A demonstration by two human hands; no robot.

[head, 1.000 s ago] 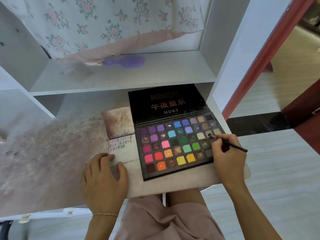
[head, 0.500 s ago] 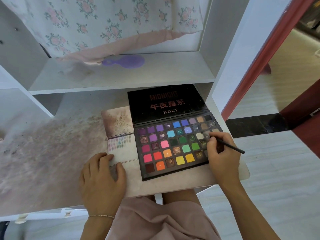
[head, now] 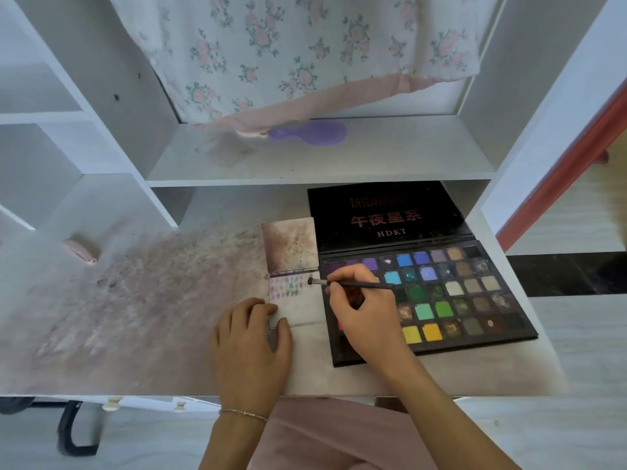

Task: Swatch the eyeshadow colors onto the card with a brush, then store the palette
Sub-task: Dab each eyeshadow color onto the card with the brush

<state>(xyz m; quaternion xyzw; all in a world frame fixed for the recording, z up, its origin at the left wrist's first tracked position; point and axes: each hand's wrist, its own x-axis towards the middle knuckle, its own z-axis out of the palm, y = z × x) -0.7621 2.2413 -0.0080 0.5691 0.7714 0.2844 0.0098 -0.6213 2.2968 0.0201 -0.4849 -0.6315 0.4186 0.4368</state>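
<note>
An open black eyeshadow palette [head: 451,293] with many coloured pans lies on the desk, its lid [head: 386,215] propped back. Left of it lies a folded card [head: 298,300] with small colour swatches on its lower half. My right hand [head: 366,310] pinches a thin black brush [head: 353,284] over the palette's left side. The brush tip hovers at the card's right edge. My left hand [head: 251,344] rests flat on the card's lower left corner.
The stained desk top [head: 135,300] sits under a white shelf [head: 305,164] holding a purple hand mirror [head: 312,134]. A floral cloth [head: 298,52] hangs above. A pink object [head: 81,251] lies at the far left. The desk's right edge is close to the palette.
My right hand has carried the brush from the palette's right-hand pans leftward across the palette to the card. My left hand has stayed on the card.
</note>
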